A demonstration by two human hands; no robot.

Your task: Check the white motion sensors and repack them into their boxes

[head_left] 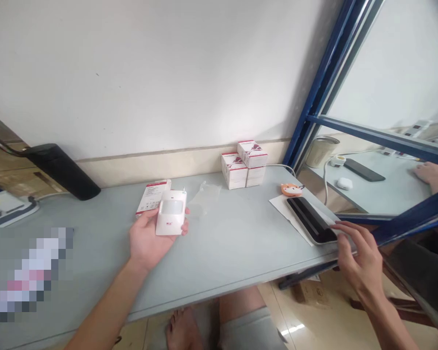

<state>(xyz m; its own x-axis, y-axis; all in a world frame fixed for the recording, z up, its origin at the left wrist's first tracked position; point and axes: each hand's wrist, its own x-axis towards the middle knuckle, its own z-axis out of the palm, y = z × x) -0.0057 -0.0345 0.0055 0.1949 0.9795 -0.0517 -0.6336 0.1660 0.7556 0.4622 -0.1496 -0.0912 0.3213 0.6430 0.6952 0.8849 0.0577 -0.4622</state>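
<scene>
In my left hand (149, 240) lies a white motion sensor (172, 224) with a pale window and a short metal antenna, its front turned up towards me. My fingers wrap round its right side. Just behind it a red-and-white box (151, 198) rests flat on the grey table (219, 248). To its right is a crumpled clear plastic bag (208, 197). My right hand (361, 255) is at the table's right edge with fingers apart, beside the near end of a black phone (308, 221); whether the fingertips touch it I cannot tell.
Small red-and-white boxes (243, 170) are stacked by the wall. An orange animal-face case (291, 189) and white paper (284, 211) lie near the phone. A black cylinder (63, 170) stands tilted at left. A blue frame (314, 97) with glass borders the right side.
</scene>
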